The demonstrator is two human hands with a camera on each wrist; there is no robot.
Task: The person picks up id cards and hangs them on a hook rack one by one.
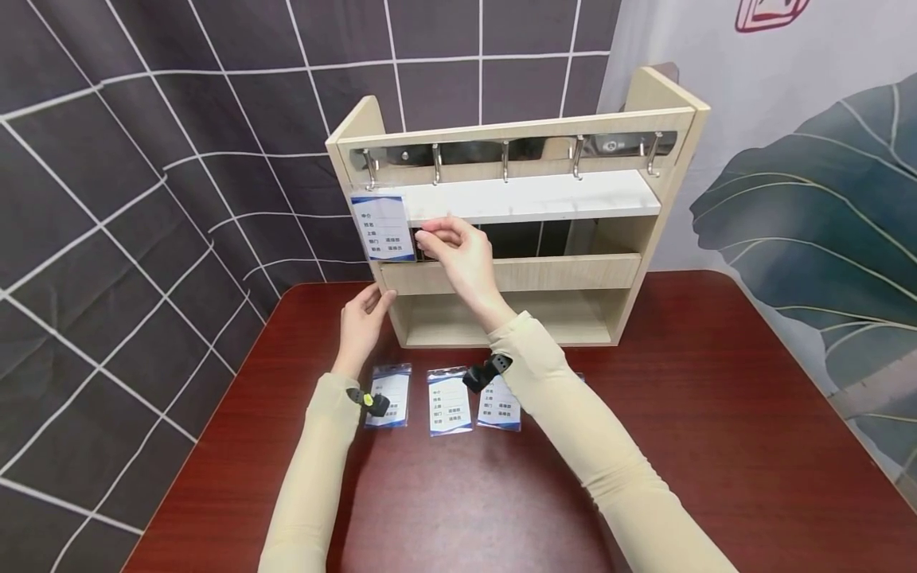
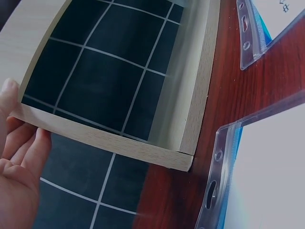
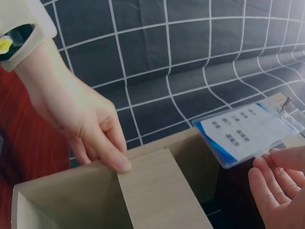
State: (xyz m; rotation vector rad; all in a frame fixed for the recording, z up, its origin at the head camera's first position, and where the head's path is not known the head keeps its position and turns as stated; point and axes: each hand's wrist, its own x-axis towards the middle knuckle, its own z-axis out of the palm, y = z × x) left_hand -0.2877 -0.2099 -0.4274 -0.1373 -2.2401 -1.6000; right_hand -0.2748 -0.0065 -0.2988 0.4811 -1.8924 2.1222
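Note:
A clear-sleeved badge card (image 1: 383, 227) with blue corners and printed lines hangs at the leftmost hook (image 1: 370, 169) of a pale wooden shelf rack (image 1: 516, 274). My right hand (image 1: 466, 263) is just right of this card, its fingers loosely bent and apparently holding nothing. In the right wrist view, the fingertips lie close to the card's edge; contact cannot be made out. Lower on the left, my left hand (image 1: 361, 326) grips the rack's side panel. Its thumb (image 3: 119, 162) lies on the front edge, with the other fingers around the outer side.
Badge cards lie on the red-brown table (image 1: 680, 446) before the rack: one at left (image 1: 397, 382), one in the middle (image 1: 450, 402), one at right (image 1: 499, 406) partly under my right arm. Several metal hooks line the rack's top. A gridded dark curtain (image 1: 236, 103) hangs behind.

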